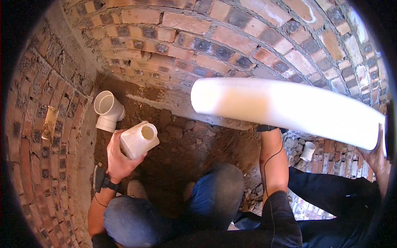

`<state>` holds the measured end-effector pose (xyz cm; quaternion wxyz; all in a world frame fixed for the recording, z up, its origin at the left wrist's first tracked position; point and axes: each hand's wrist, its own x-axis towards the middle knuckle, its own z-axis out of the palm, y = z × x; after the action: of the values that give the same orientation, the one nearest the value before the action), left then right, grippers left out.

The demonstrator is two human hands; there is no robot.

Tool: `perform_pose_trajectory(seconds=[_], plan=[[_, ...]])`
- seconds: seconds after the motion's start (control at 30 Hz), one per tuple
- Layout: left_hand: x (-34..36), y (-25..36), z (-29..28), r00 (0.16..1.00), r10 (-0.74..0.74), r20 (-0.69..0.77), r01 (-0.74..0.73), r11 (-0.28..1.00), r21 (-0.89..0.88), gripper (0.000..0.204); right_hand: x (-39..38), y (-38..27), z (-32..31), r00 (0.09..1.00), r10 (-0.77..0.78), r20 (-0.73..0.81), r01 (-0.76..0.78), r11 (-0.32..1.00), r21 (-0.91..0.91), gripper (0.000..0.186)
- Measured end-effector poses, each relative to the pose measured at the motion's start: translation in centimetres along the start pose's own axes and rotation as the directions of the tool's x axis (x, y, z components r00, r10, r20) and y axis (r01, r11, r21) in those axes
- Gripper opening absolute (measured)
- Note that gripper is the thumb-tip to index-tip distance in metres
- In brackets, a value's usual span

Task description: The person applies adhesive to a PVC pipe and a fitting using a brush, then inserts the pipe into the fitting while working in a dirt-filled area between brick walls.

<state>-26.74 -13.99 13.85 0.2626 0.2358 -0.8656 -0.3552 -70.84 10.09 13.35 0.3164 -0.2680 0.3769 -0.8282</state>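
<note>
Head view: a white open-mouthed bottle (139, 139) is clasped by the left hand (120, 159); the right hand is hidden behind a white pipe (289, 109), its grip untellable.

- Brick wall (231, 37) — curved, red and dark bricks
- Dirt floor (182, 153) — brown, with stones
- White pipe elbow (108, 110) lying in the corner
- Small white fitting (308, 151) on rubble at right

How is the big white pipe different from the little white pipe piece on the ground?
The long pipe is straight and held up in the air; the elbow fitting is short, bent, and rests on the dirt by the brick wall. The pipe is far longer. Both are white plastic.
</note>
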Motion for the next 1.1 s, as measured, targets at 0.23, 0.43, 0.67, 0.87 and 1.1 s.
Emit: perform_pose_trajectory(seconds=[0.23,0.43,0.67,0.87,1.1], plan=[[-0.1,0.0,-0.6,1.000,0.029,-0.010,-0.029,0.999,-0.028,0.072,3.8,-3.2,7.3,0.941,0.328,-0.085,-0.312,0.740,-0.597,0.029],[-0.6,-0.2,-0.9,0.999,0.018,-0.045,-0.021,0.997,-0.078,0.069,4.3,-2.5,8.3,0.866,0.458,0.199,-0.294,0.790,-0.538,0.030],[-0.8,0.0,-1.3,0.999,0.012,-0.035,-0.013,0.999,-0.035,0.070,4.3,-2.2,9.0,0.808,0.511,0.292,-0.354,0.818,-0.454,0.026],[-1.0,0.4,-1.3,0.999,0.030,-0.034,-0.032,0.999,-0.035,0.070,3.7,-1.8,6.9,0.854,0.483,0.196,-0.261,0.721,-0.642,0.025],[-0.9,0.2,-1.3,0.998,0.036,-0.041,-0.038,0.999,-0.033,0.069,-3.8,-2.4,4.3,0.966,0.202,-0.163,-0.246,0.512,-0.823,0.029]])
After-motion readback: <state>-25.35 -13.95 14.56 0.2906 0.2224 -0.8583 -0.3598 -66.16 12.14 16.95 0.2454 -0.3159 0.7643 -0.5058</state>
